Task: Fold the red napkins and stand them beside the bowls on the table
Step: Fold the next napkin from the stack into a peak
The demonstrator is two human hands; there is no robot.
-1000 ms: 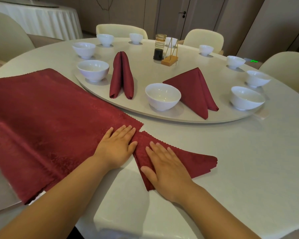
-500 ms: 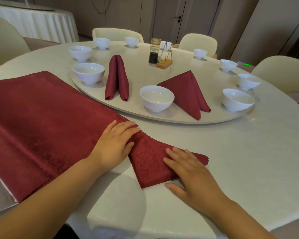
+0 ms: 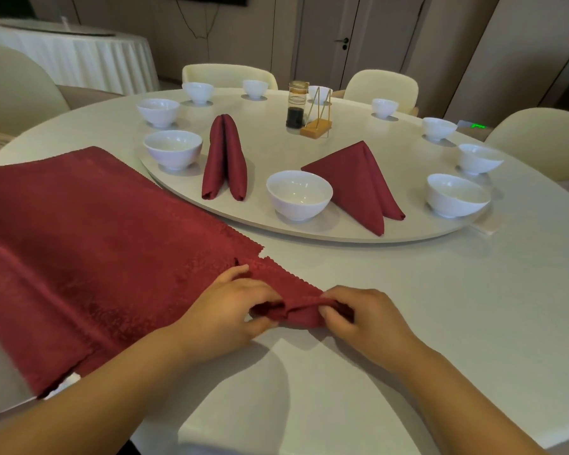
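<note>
A small red napkin [image 3: 289, 290] lies folded on the white table [image 3: 440, 307] near the front edge. My left hand [image 3: 230, 310] pinches its left end and my right hand [image 3: 365, 316] pinches its right end, bunching the cloth between them. Two folded red napkins stand on the round turntable [image 3: 358, 236]: a narrow one [image 3: 224, 162] beside a white bowl [image 3: 173, 149], and a wide tent-shaped one [image 3: 358, 182] beside another white bowl [image 3: 299, 194]. A stack of flat red napkins [image 3: 96, 238] lies to the left, under the edge of the small napkin.
Several more white bowls ring the turntable, one at the right [image 3: 455, 195]. A dark sauce jar [image 3: 297, 105] and a wooden toothpick stand [image 3: 316, 126] sit at its centre. Cream chairs [image 3: 539, 139] surround the table. Another draped table [image 3: 73, 50] stands at the back left.
Both hands went from lying flat on the spread triangular napkin to pinching it from its two ends; the napkin is now bunched narrower between them.
</note>
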